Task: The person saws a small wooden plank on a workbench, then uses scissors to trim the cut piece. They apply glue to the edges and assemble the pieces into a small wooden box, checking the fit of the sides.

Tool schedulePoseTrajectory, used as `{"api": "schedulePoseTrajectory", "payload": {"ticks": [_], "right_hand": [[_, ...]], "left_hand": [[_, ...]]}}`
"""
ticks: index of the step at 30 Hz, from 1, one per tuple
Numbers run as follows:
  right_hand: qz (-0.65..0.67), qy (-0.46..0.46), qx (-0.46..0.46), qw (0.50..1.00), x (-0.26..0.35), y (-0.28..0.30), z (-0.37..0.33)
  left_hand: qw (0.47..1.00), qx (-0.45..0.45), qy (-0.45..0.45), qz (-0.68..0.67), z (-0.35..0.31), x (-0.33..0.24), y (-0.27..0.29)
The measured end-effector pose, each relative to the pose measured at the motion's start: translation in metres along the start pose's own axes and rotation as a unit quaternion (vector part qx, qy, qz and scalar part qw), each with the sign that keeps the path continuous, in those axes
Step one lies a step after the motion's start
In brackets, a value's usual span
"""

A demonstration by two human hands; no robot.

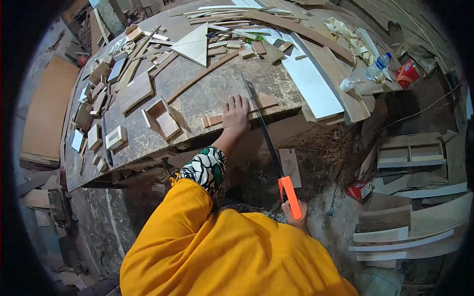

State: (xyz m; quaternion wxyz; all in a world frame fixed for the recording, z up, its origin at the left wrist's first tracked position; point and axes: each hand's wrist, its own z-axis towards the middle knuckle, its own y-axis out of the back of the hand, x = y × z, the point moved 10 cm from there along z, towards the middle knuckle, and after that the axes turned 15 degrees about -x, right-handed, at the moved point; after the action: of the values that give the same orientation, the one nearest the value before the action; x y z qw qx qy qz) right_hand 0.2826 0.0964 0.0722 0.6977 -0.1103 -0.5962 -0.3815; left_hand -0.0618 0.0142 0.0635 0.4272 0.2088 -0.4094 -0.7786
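My left hand [236, 116] lies flat near the front edge of the workbench, fingers stretched out, pressing on a narrow brown wood strip [266, 102]. The strip shows on both sides of the hand. A handsaw [268, 139] reaches from low in front of my body up to the bench. Its dark blade crosses the strip just right of my left hand, the tip pointing away over the bench top. Around the saw's bright orange handle [293, 198] my right hand [296, 215] is closed, below the bench edge; most of its fingers are behind the handle.
On the worn workbench [210, 96] lie a small open wooden box [163, 119], several offcuts at left and back, and a long white board [316, 89] at right. A plastic bottle [377, 67] and a red carton [407, 74] stand farther right. Stacked boards [385, 219] lie lower right.
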Motion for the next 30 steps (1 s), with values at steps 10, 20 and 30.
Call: {"api": "schedulePoseTrajectory", "payload": {"ticks": [10, 20, 30], "right_hand": [[-0.018, -0.004, 0.028, 0.999, 0.003, 0.002, 0.011], [-0.034, 0.016, 0.030, 0.999, 0.023, 0.000, 0.010], [0.021, 0.035, -0.009, 0.999, 0.011, -0.045, 0.078]], "left_hand": [[0.999, -0.033, -0.012, 0.017, -0.001, 0.005, -0.017], [1.000, 0.024, 0.003, -0.002, 0.001, -0.004, 0.004], [1.000, -0.017, 0.001, -0.006, 0.007, -0.006, 0.001]]}}
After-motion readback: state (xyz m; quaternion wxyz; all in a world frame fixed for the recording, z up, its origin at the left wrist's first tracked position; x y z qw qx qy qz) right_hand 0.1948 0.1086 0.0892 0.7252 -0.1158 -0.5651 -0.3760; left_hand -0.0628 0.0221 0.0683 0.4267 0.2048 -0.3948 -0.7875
